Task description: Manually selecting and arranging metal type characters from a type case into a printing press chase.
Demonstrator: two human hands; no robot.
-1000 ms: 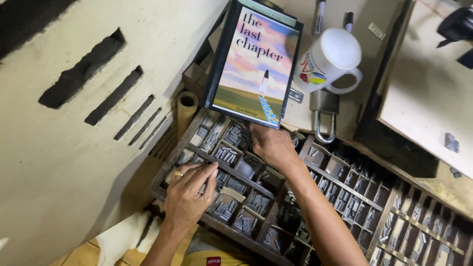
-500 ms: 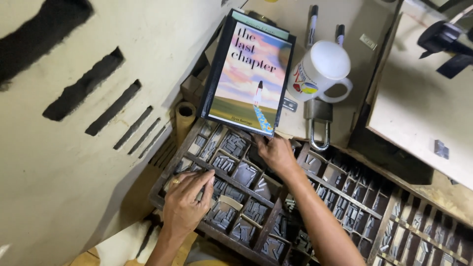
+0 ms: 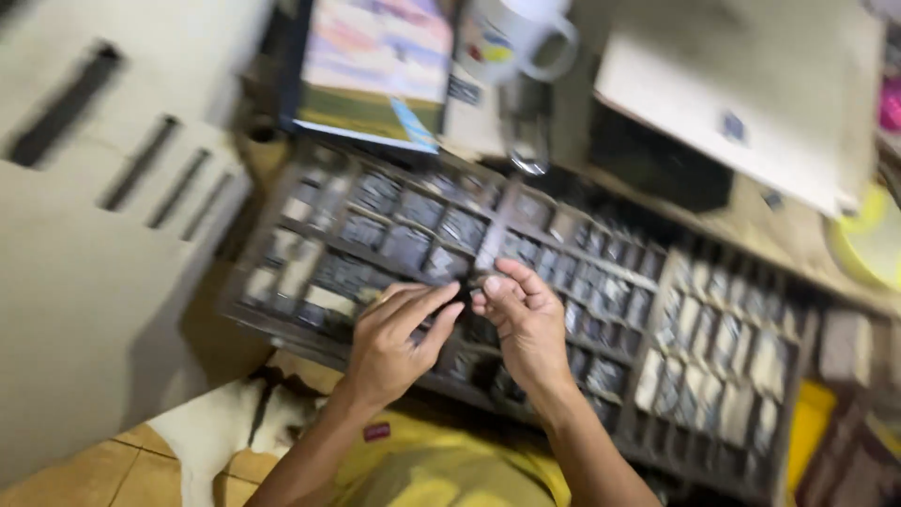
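Note:
A dark wooden type case [image 3: 282,314], split into many small compartments of grey metal pieces, fills the middle of the blurred head view. My left hand [image 3: 389,343] and my right hand [image 3: 527,329] meet over its near middle with their fingertips touching. The fingers of both hands are curled together. The blur hides whether a small piece sits between them.
A colourful book [image 3: 375,61] and a white mug [image 3: 511,33] stand beyond the case. A pale board [image 3: 751,94] lies at the back right and a yellow object [image 3: 868,244] at the right edge. A pale slotted panel [image 3: 94,235] is on the left. White cloth [image 3: 221,432] lies on my lap.
My right hand has drawn back from the case's far compartments to meet my left hand. The camera has swung right, so the book and mug now sit at the top edge.

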